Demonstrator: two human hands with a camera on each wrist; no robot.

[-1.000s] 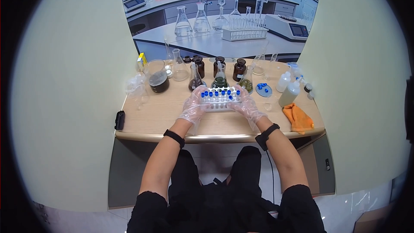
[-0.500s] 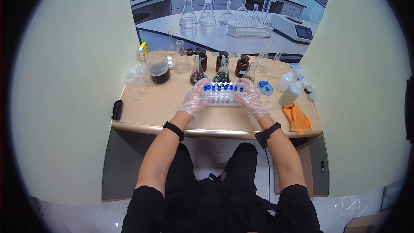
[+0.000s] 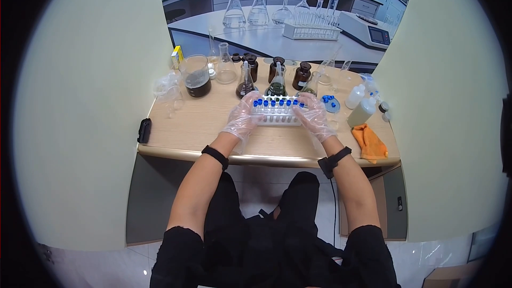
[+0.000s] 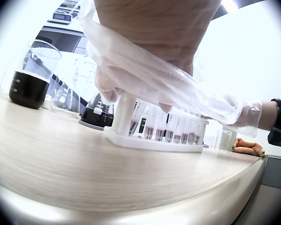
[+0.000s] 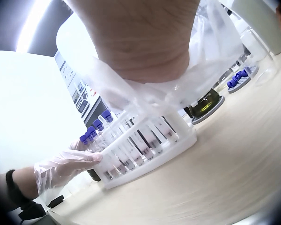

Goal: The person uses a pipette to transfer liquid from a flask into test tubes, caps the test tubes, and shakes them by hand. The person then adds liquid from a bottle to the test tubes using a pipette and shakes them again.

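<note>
A white test tube rack [image 3: 277,122] holds a row of test tubes [image 5: 152,138] with blue caps [image 3: 273,103], standing close in front of the flasks. My gloved left hand [image 3: 245,116] grips the rack's left end; its thumb lies against that end in the right wrist view. At the opposite end, my gloved right hand [image 3: 314,116] holds the rack, fingertips right beside the last blue caps. Small amounts of liquid show at the tube bottoms in the left wrist view. Under the loose clear gloves, some of the fingers are hidden.
Behind the rack stand a dark-filled flask [image 3: 245,86], a green-filled flask [image 3: 277,88] and brown bottles [image 3: 302,77]. A beaker of dark liquid [image 3: 198,84] is at left. Loose blue caps [image 3: 329,99], a plastic bottle [image 3: 361,112] and an orange cloth [image 3: 369,142] lie rightward.
One blue cap near the rack's right end sat lower than the others and now lines up with the row. My right fingers shifted around that end. The head view has tilted slightly.
</note>
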